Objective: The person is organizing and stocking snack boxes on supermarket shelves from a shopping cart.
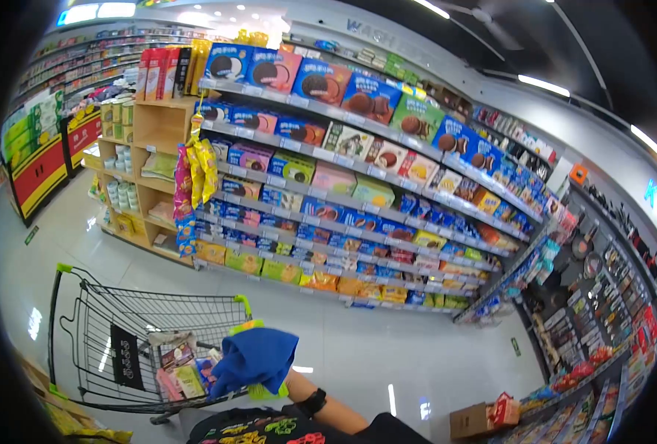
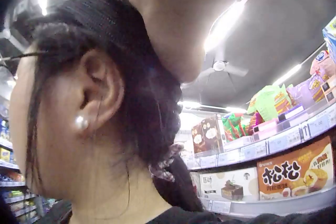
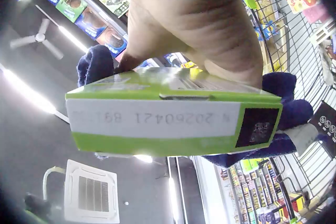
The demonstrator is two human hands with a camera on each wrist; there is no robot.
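My right hand point(image 1: 256, 359), covered in blue fabric on its back, is over the handle end of the shopping cart point(image 1: 95, 296). In the right wrist view its palm is bare and dark blue fabric wraps the fingers point(image 3: 294, 111). They grip a green-and-white box point(image 3: 157, 142), whose near side carries a printed number and a dark square code. My left hand point(image 2: 173, 24) is raised to the hair point(image 2: 113, 22) at the top of the head; its fingers are out of sight, and the head view does not show it.
Several packages point(image 1: 188, 379) lie inside the cart. Ahead, a long shelf point(image 1: 321, 152) holds rows of cookie boxes, with snack bags point(image 1: 195, 174) hanging at its left end. A wooden rack point(image 1: 158, 133) adjoins it. An open carton point(image 1: 470, 420) sits on the floor at lower right.
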